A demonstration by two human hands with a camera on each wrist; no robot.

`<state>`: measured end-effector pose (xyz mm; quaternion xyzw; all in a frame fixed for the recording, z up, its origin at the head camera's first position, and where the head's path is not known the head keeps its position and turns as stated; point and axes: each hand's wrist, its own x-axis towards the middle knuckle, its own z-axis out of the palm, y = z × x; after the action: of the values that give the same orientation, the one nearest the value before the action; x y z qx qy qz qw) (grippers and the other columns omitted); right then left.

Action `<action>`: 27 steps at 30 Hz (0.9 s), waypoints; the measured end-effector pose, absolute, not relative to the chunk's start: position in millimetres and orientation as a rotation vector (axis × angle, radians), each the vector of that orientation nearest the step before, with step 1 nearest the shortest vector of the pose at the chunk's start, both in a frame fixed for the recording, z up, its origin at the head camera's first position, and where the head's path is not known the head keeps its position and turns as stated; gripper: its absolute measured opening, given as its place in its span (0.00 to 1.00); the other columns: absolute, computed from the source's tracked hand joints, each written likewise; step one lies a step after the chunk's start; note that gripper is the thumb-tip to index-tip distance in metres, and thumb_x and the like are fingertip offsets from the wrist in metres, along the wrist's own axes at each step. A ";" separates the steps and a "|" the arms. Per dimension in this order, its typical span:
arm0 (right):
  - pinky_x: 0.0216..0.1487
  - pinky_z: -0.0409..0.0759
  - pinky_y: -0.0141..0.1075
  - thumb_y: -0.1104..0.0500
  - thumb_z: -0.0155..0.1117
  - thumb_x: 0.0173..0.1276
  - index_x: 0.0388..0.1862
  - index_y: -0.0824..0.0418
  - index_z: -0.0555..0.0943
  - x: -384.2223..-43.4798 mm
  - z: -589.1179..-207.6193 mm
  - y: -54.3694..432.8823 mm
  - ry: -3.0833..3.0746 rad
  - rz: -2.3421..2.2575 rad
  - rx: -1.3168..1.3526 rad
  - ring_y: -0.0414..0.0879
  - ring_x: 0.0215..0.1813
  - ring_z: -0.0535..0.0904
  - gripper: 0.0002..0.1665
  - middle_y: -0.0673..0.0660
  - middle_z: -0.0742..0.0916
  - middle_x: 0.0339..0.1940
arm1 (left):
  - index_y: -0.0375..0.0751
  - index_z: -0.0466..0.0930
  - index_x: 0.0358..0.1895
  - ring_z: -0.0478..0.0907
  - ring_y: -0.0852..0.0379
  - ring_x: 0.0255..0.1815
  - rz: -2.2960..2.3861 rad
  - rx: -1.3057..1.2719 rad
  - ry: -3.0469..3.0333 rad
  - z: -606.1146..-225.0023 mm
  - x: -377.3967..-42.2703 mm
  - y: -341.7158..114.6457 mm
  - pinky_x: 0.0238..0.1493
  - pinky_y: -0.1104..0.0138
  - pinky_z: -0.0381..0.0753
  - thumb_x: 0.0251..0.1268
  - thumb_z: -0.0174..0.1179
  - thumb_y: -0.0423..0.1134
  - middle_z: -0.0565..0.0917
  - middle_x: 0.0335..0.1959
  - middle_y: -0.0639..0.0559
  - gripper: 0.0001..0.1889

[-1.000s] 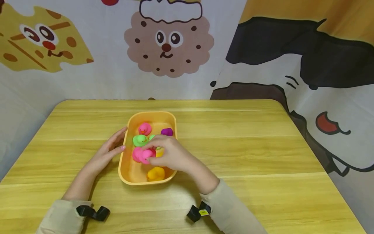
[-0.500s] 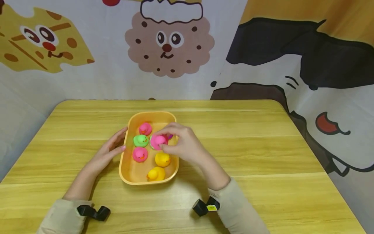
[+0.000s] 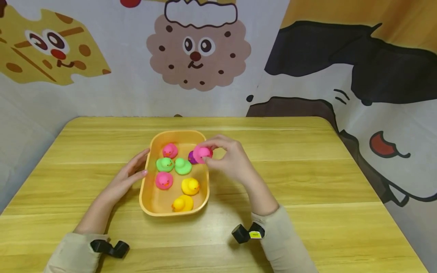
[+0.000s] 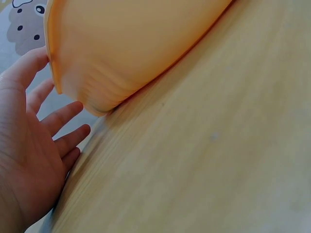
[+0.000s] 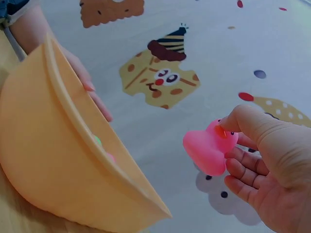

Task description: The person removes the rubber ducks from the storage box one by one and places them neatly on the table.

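Note:
My right hand point(image 3: 230, 157) pinches a pink rubber duck point(image 5: 209, 145) between thumb and fingers, held above the right rim of an orange plastic tub point(image 3: 145, 201). A purple duck point(image 3: 192, 157) in the tub is partly hidden behind it. My left hand point(image 3: 128, 172) lies along the tub's left side with fingers extended, fingertips right at the rim; the left wrist view shows the fingers spread beside the tub wall point(image 4: 131, 43). Inside the tub sit two pink ducks point(image 3: 164, 181), two green ducks point(image 3: 183, 166) and two yellow ducks point(image 3: 190, 186).
The tub stands left of centre on a wood-grain table point(image 3: 307, 170). Behind the table hangs a cloth point(image 3: 129, 94) printed with cartoon cheese and a biscuit. A black camera strap point(image 3: 109, 248) circles the left sleeve, and another black camera point(image 3: 240, 234) sits at the right cuff.
My right hand has lifted the pink duck from beside another pink one and carried it right and away from me to the tub's right rim. The left hand stays in place.

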<state>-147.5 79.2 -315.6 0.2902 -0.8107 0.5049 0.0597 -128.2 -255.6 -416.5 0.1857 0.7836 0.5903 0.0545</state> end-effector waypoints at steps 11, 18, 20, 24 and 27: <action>0.47 0.76 0.41 0.69 0.71 0.53 0.43 0.59 0.86 -159.9 -321.0 100.5 -2.477 1.527 0.738 0.42 0.42 0.77 0.17 0.48 0.84 0.41 | 0.47 0.49 0.77 0.60 0.66 0.65 1.786 0.552 2.380 -416.9 -128.1 -256.0 0.58 0.79 0.61 0.74 0.48 0.32 0.58 0.71 0.33 0.32; 0.47 0.76 0.41 0.70 0.71 0.53 0.44 0.62 0.86 -168.1 -329.4 110.9 -2.478 1.564 0.674 0.43 0.42 0.77 0.17 0.50 0.84 0.40 | 0.47 0.49 0.77 0.59 0.66 0.65 1.781 0.548 2.383 -417.1 -128.2 -256.3 0.57 0.80 0.61 0.74 0.48 0.32 0.58 0.71 0.33 0.32; 0.47 0.76 0.41 0.70 0.72 0.54 0.44 0.62 0.86 -169.9 -331.6 113.5 -2.481 1.568 0.660 0.44 0.42 0.77 0.16 0.50 0.84 0.40 | 0.47 0.49 0.77 0.59 0.67 0.65 1.780 0.548 2.385 -417.2 -128.3 -256.3 0.57 0.80 0.61 0.74 0.48 0.32 0.58 0.71 0.33 0.32; 0.49 0.75 0.43 0.70 0.72 0.54 0.43 0.63 0.86 -173.3 -336.2 116.7 -2.484 1.583 0.643 0.46 0.42 0.77 0.16 0.53 0.84 0.39 | 0.47 0.49 0.77 0.59 0.66 0.65 1.781 0.550 2.386 -416.6 -128.1 -256.3 0.57 0.80 0.60 0.74 0.48 0.32 0.58 0.71 0.33 0.32; 0.50 0.74 0.44 0.70 0.71 0.54 0.43 0.64 0.86 -176.1 -341.6 117.6 -2.501 1.600 0.615 0.47 0.42 0.77 0.16 0.54 0.84 0.37 | 0.47 0.50 0.77 0.60 0.66 0.65 1.782 0.549 2.386 -416.5 -128.0 -256.3 0.57 0.79 0.60 0.74 0.48 0.32 0.58 0.71 0.33 0.32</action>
<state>-176.1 117.6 -341.6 0.2027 -0.8236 0.5269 0.0550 -128.0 -256.3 -416.5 0.1809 0.7866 0.5876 0.0565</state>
